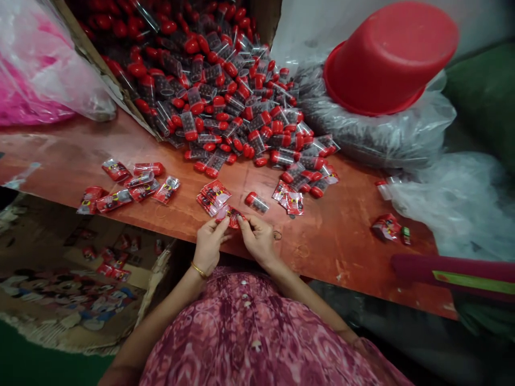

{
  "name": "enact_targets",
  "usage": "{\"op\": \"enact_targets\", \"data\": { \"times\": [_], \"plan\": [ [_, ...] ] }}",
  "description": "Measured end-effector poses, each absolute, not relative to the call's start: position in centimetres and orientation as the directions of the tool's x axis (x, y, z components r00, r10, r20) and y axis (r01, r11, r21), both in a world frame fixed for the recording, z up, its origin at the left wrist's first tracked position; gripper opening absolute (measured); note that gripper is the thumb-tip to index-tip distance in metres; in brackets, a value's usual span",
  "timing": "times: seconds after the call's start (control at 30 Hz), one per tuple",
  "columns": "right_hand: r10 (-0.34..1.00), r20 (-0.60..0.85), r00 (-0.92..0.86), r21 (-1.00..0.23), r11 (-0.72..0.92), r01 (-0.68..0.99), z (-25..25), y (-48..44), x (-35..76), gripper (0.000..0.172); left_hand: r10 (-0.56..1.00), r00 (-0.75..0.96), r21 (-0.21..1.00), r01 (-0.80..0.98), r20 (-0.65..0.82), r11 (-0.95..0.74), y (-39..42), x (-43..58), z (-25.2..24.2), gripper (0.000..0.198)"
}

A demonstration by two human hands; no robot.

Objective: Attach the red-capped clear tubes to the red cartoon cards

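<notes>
Between my two hands, near the table's front edge, is a small red printed packet (233, 215). My left hand (210, 241) pinches its left side, and my right hand (258, 236) pinches its right side. Just beyond my fingers lies a stack of similar flat packets (214, 196). A clear tube with a red cap (256, 202) rests on its side beyond my right hand. More flat packets (294, 203) lie to the right of that tube. Off to the left sits a group of red packets (120, 198), with a clear tube among them.
A large heap of red-capped clear tubes (241, 112) spills from a cardboard box (267, 21) at the back. An upturned red tub (396, 59) sits on a plastic bag (374, 134). Below left, an open carton (72, 316) holds several packets. A magenta roll (454, 273) lies at right.
</notes>
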State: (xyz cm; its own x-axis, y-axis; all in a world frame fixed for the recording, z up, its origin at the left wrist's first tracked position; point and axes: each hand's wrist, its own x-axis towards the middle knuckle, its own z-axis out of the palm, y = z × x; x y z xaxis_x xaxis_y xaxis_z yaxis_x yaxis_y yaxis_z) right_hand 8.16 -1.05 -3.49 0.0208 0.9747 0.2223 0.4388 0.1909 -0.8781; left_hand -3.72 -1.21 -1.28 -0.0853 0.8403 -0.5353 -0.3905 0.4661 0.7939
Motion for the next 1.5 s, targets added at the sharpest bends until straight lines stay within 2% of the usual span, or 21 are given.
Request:
{"op": "enact_targets", "data": {
  "times": [0.07, 0.13, 0.17, 0.27, 0.33, 0.4, 0.47, 0.6, 0.67, 0.7, 0.77, 0.8, 0.87, 0.93, 1.03, 1.23, 1.37, 1.5],
  "plan": [
    [0.957, 0.273, -0.098, -0.794, 0.281, 0.539, -2.8, -0.2, 9.3, 0.032, 0.833, -0.110, 0.779, -0.438, -0.542, 0.449, -0.8, -3.9, -1.1, 0.041],
    [0.901, 0.357, -0.248, -0.633, 0.428, 0.645, -1.9, 1.5, 11.1, 0.029, 0.831, -0.121, 0.779, -0.443, -0.543, 0.444, -0.3, -4.3, -0.8, 0.041],
    [0.878, 0.335, -0.343, -0.539, 0.477, 0.694, -1.4, 2.6, 12.1, 0.033, 0.829, -0.125, 0.779, -0.439, -0.546, 0.447, 0.0, -4.5, -0.7, 0.041],
    [0.738, 0.135, -0.662, -0.294, 0.668, 0.684, -0.2, 6.3, 14.5, 0.050, 0.820, -0.119, 0.770, -0.440, -0.560, 0.462, 0.4, -4.8, -0.4, 0.042],
    [0.621, -0.012, -0.784, -0.225, 0.762, 0.607, 0.3, 8.2, 15.2, 0.049, 0.815, -0.097, 0.751, -0.461, -0.571, 0.472, 0.6, -4.9, -0.3, 0.041],
    [0.533, -0.122, -0.838, -0.199, 0.814, 0.546, 0.6, 9.2, 15.4, 0.045, 0.808, -0.069, 0.726, -0.489, -0.585, 0.484, 0.7, -4.9, -0.1, 0.039],
    [0.513, -0.174, -0.841, -0.169, 0.826, 0.538, 0.6, 9.5, 15.6, 0.043, 0.797, -0.046, 0.701, -0.508, -0.602, 0.500, 0.7, -4.9, 0.0, 0.038],
    [0.647, -0.143, -0.749, -0.097, 0.744, 0.661, 0.1, 8.7, 17.1, 0.034, 0.780, 0.002, 0.670, -0.509, -0.626, 0.540, 0.8, -5.0, -0.1, 0.036],
    [0.736, -0.096, -0.670, -0.153, 0.654, 0.741, -0.3, 7.7, 18.0, 0.026, 0.777, 0.007, 0.666, -0.510, -0.630, 0.545, 0.8, -5.0, -0.2, 0.038],
    [0.783, -0.058, -0.619, -0.226, 0.594, 0.772, -0.4, 7.0, 18.3, 0.022, 0.780, -0.006, 0.671, -0.514, -0.626, 0.535, 0.8, -5.0, -0.3, 0.039],
    [0.879, 0.032, -0.475, -0.455, 0.436, 0.776, -0.6, 5.2, 18.3, 0.022, 0.795, -0.049, 0.695, -0.520, -0.605, 0.497, 0.8, -4.9, -0.5, 0.041],
    [0.923, 0.071, -0.378, -0.596, 0.343, 0.726, -0.5, 4.2, 17.9, 0.025, 0.805, -0.070, 0.710, -0.520, -0.589, 0.474, 0.8, -4.9, -0.6, 0.041],
    [0.984, 0.062, -0.164, -0.843, 0.140, 0.520, -0.2, 2.0, 16.7, 0.031, 0.823, -0.097, 0.736, -0.515, -0.560, 0.440, 0.7, -4.6, -0.7, 0.041],
    [0.999, -0.033, -0.006, -0.958, -0.030, 0.286, 0.2, 0.1, 15.2, 0.034, 0.834, -0.102, 0.748, -0.511, -0.542, 0.424, 0.6, -4.3, -0.6, 0.042],
    [0.991, -0.082, 0.106, -0.989, -0.094, 0.114, 0.5, -1.8, 13.0, 0.034, 0.838, -0.117, 0.759, -0.503, -0.533, 0.413, 0.5, -3.8, -0.4, 0.044],
    [0.972, -0.066, 0.227, -0.994, -0.085, 0.076, -0.3, -2.5, 11.3, 0.033, 0.845, -0.152, 0.772, -0.512, -0.513, 0.377, 0.4, -3.0, 0.3, 0.043],
    [0.972, -0.139, 0.192, -0.989, -0.145, 0.017, -0.4, -2.5, 11.0, 0.034, 0.874, -0.218, 0.836, -0.459, -0.434, 0.301, 0.2, -2.8, -0.3, 0.040],
    [0.964, -0.250, 0.092, -0.968, -0.249, -0.021, -0.3, -2.5, 10.9, 0.037, 0.914, -0.267, 0.922, -0.324, -0.305, 0.213, 0.1, -3.0, -1.4, 0.033]
  ]
}}
